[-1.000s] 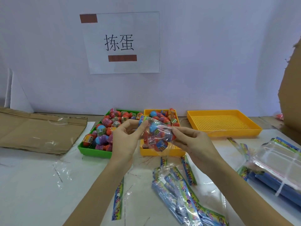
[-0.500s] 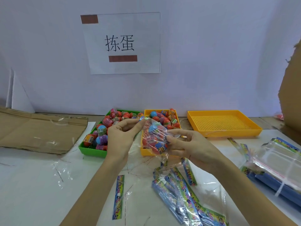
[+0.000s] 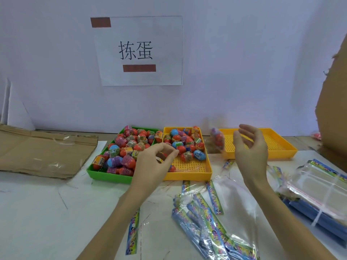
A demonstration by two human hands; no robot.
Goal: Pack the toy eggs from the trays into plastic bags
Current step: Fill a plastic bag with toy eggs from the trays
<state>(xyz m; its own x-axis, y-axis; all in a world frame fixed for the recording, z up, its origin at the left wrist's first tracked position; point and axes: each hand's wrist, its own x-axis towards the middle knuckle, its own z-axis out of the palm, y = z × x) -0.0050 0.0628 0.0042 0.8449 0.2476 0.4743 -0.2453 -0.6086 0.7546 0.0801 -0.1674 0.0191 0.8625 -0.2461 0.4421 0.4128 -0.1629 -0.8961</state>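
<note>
Toy eggs (image 3: 127, 147) in red, blue and purple fill a green tray (image 3: 105, 176). More eggs (image 3: 185, 143) lie in the far half of the middle yellow tray (image 3: 187, 176). A clear bag of eggs (image 3: 217, 139), blurred, is in the air at the left edge of the right yellow tray (image 3: 281, 149), and neither hand touches it. My right hand (image 3: 251, 152) is raised just right of the bag, its fingers spread and empty. My left hand (image 3: 152, 166) hovers over the middle tray's front left corner with fingers loosely curled, holding nothing I can see.
Empty bags with colourful header strips (image 3: 206, 222) lie scattered at the front centre. A stack of clear bags (image 3: 319, 188) sits at the right. Flat cardboard (image 3: 43, 152) lies at the left and a cardboard wall (image 3: 334, 109) stands at the right. A paper sign (image 3: 139, 51) hangs on the back wall.
Both hands held the filled bag before the trays. Now both have let go; the bag has gone right toward the empty yellow tray and my right hand has followed it.
</note>
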